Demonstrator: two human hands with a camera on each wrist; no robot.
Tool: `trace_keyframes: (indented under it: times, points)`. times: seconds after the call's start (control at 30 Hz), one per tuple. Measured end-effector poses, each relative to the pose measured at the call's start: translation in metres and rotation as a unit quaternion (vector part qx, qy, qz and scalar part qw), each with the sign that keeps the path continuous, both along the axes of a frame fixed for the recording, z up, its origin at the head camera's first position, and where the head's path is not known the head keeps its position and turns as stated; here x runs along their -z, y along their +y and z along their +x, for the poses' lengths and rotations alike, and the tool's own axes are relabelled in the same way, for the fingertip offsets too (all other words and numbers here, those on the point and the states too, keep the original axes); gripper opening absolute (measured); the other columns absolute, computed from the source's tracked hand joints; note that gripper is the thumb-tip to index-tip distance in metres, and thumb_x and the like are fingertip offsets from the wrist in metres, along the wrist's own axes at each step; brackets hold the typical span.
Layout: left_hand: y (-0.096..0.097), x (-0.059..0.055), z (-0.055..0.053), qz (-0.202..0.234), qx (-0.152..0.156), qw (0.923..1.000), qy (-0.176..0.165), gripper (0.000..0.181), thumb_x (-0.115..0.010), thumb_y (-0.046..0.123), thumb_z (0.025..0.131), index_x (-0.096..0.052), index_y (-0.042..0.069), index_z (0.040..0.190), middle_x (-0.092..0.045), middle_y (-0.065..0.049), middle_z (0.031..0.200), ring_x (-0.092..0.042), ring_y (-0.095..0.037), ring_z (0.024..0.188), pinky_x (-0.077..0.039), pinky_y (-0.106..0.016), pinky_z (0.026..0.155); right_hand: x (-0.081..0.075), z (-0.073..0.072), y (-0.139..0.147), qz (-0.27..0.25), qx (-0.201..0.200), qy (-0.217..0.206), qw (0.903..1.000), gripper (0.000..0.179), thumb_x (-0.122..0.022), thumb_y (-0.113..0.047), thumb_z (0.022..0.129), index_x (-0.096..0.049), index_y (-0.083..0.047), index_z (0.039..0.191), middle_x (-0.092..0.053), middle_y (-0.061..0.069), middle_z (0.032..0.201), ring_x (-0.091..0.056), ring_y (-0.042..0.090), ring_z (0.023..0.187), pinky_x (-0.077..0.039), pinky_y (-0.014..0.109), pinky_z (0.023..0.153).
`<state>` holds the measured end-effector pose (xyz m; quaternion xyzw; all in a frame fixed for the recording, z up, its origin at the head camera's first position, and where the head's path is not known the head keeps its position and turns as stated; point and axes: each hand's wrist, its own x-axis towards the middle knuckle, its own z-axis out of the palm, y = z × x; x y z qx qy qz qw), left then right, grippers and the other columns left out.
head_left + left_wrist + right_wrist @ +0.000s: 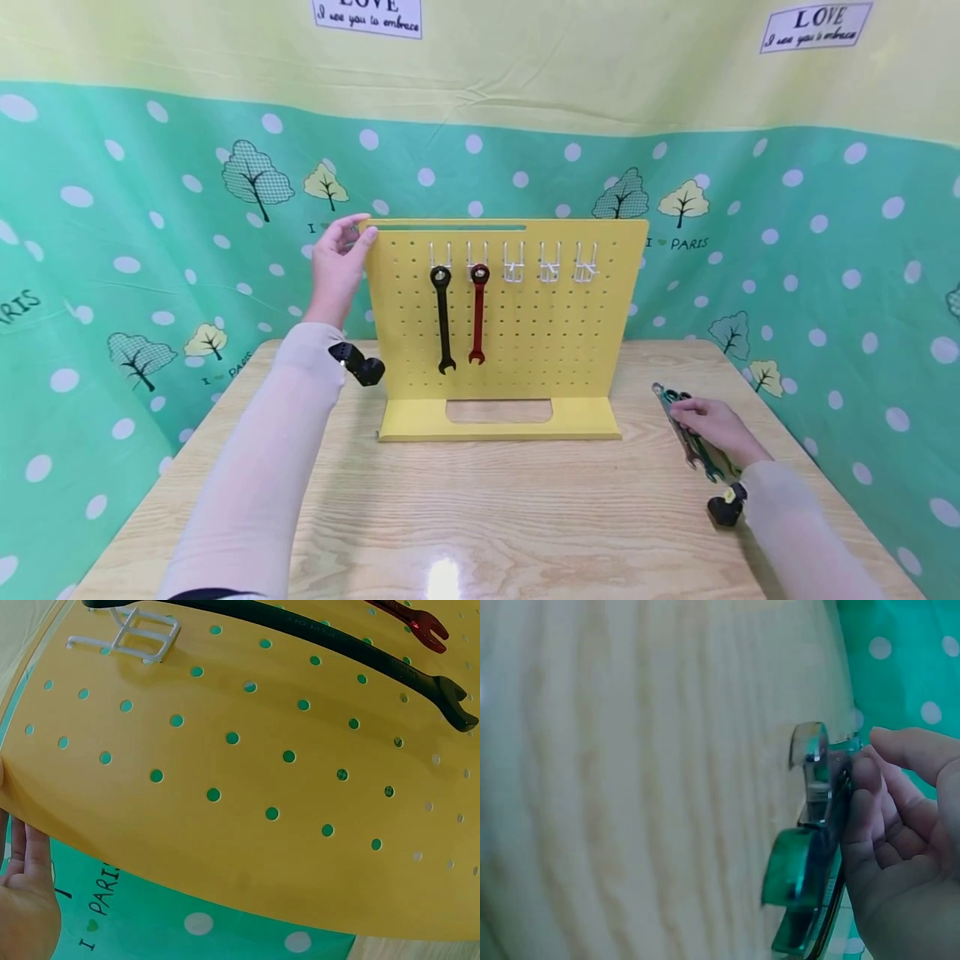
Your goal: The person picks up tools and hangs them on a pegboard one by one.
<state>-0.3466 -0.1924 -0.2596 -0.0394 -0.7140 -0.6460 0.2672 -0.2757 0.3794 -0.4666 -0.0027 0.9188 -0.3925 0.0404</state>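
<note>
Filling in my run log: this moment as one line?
left hand: grips yellow pegboard | right hand: at loose wrenches | hung: black wrench, red wrench

Pegboard (pixel 570 333) on table (pixel 487 517); loose wrenches (pixel 702 455) right of pegboard.

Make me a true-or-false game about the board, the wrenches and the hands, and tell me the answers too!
1. The left hand is holding a top corner of the board. True.

2. The red wrench hangs to the left of the black wrench in the head view. False: it hangs to the right.

3. Three hooks have no wrench on them. True.

4. The right hand is up by the red wrench. False: it is down at the loose wrenches on the table.

5. The board is blue. False: it is yellow.
</note>
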Motion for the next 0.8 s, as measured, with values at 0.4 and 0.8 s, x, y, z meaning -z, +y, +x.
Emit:
trace_keyframes:
  times: [0.4, 0.8]
  points:
    - [0.0002, 0.0004, 0.0006, -0.005, -0.002, 1.0000, 0.000, 0.038, -0.068, 0.037, 0.095, -0.065, 0.020, 0.128, -0.064, -0.001, 0.113, -0.058, -0.015, 0.101, -0.050, -0.031, 0.091, 0.0029, 0.0003, -0.0064, -0.017, 0.024, -0.019, 0.9994, 0.048, -0.065, -0.027, 0.099, -0.054, 0.009, 0.130, -0.061, 0.015, 0.102, -0.061, 0.023, 0.079, -0.057, 0.037, 0.065]
    - [-0.0005, 0.0003, 0.0011, -0.007, -0.004, 1.0000, 0.000, 0.037, -0.068, 0.037, 0.095, -0.065, 0.021, 0.128, -0.063, 0.000, 0.112, -0.057, -0.014, 0.100, -0.050, -0.029, 0.088, -0.0004, -0.0034, -0.0083, -0.012, 0.039, -0.026, 0.9988, 0.049, -0.067, -0.028, 0.097, -0.056, 0.010, 0.126, -0.058, 0.015, 0.099, -0.060, 0.024, 0.079, -0.056, 0.037, 0.062]
